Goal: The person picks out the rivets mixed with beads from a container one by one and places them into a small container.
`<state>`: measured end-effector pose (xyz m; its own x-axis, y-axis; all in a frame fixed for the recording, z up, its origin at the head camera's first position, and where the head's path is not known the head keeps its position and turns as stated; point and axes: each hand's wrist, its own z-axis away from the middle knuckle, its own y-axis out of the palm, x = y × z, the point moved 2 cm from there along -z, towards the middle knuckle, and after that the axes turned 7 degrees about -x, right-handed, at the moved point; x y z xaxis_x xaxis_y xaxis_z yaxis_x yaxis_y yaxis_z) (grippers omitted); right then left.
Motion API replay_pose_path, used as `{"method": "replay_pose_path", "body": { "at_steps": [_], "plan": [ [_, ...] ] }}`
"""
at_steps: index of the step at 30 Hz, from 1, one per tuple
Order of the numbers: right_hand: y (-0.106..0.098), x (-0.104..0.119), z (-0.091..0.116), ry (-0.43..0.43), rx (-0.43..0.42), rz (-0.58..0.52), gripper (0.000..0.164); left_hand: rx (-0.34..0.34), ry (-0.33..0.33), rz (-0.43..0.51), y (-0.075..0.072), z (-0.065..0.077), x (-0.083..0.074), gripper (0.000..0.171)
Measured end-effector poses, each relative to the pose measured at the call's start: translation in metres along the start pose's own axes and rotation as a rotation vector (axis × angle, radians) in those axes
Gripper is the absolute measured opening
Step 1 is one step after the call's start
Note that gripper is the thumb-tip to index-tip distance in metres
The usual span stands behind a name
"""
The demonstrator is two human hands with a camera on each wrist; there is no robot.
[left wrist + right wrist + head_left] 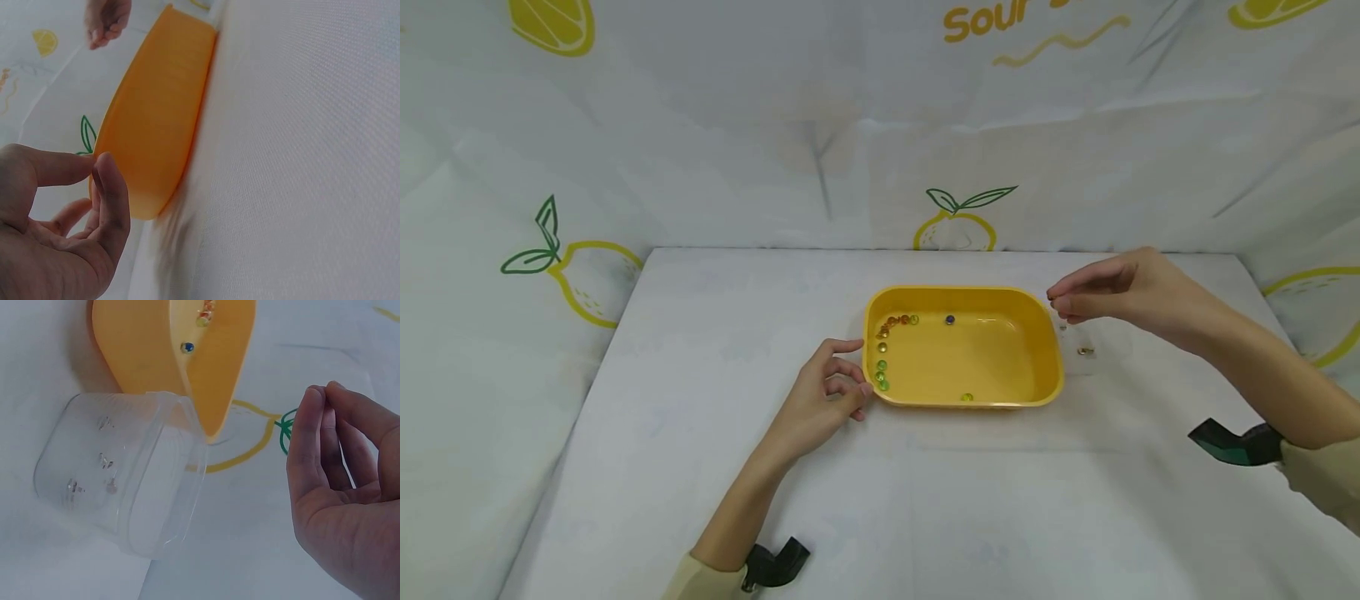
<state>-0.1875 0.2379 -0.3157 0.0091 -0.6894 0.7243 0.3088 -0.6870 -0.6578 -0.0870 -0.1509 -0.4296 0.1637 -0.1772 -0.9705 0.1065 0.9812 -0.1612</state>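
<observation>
In the head view, the yellow tray (1011, 362) sits on the tabletop (700, 367); the left hand (831, 387), fingers loosely bent and spread apart, touches the outside of its left end. Inside, amber, yellow and green beads (882, 365) line that end, with a blue bead (950, 320) toward the far side and a yellow-green one by the near wall. Past the right end, the right hand (1108, 296) pinches a small dark piece (1050, 294), too tiny to identify. The left wrist view shows thumb and finger against the tray's outer wall. In the right wrist view, the fingertips meet beside a clear container (140, 481) holding brownish bits (105, 460).
</observation>
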Motion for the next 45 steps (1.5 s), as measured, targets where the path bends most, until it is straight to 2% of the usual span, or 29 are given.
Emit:
{"method": "replay_pose_path", "body": {
  "at_steps": [9,19,28,33,45],
  "plan": [
    [-0.009,-0.021,0.007,-0.02,0.004,-0.021,0.028,0.002,0.003,0.002,0.0,0.0,-0.001,0.061],
    [-0.015,-0.044,0.007,0.002,0.042,-0.025,0.031,0.001,0.014,0.004,0.0,0.0,-0.002,0.061],
    [-0.022,-0.065,0.002,0.069,0.078,-0.003,0.034,0.002,0.02,0.002,0.0,0.0,-0.001,0.061],
    [-0.021,-0.071,0.001,0.092,0.087,-0.025,0.035,0.005,0.024,0.008,0.0,0.0,0.0,0.06],
    [-0.021,-0.076,-0.002,0.074,0.071,-0.008,0.034,0.001,0.014,0.005,0.0,0.0,-0.002,0.061]
  ]
}}
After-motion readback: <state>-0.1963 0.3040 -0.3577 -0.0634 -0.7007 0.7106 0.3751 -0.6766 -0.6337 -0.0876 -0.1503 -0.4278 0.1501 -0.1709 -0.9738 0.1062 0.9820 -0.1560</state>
